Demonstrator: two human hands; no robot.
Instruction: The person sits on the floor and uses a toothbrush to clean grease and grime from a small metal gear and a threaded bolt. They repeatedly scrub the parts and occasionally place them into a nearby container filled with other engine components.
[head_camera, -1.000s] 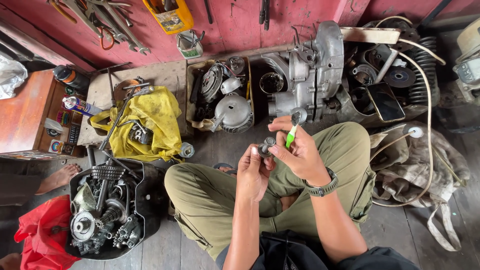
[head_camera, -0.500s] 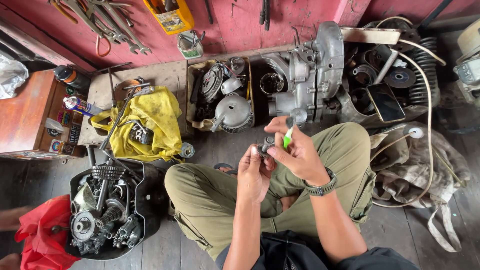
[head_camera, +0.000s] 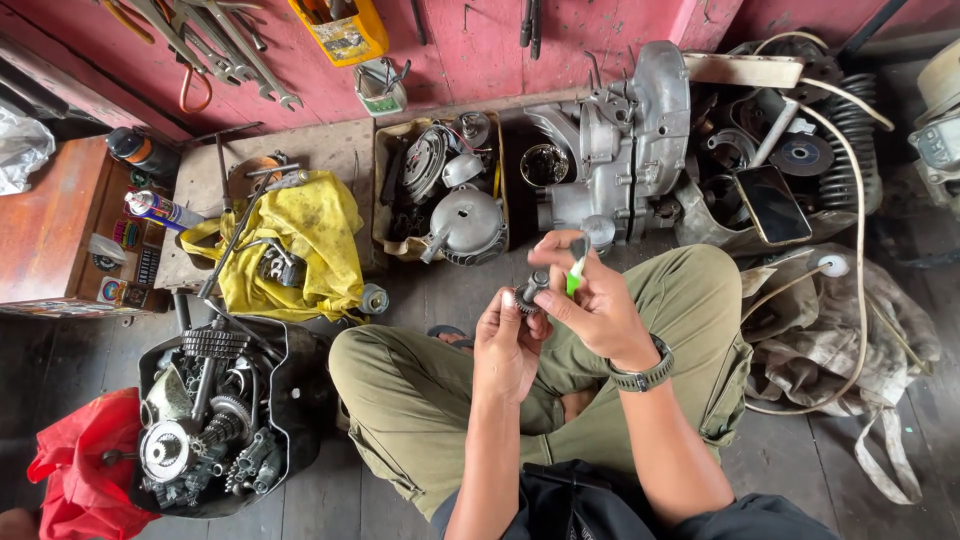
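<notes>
- Holding a small toothed metal part (head_camera: 530, 291) above the lap, the left hand (head_camera: 507, 345) has its fingers closed around it.
- Right hand (head_camera: 597, 305) grips a green-handled brush (head_camera: 576, 268), fingers pinched shut, its tip at the part.
- Judgement: steady the part firmly and work the brush in short strokes along the teeth.
- Nearby on the floor: engine casing (head_camera: 620, 150), cardboard box of parts (head_camera: 440, 190), yellow cloth (head_camera: 310, 240).
</notes>
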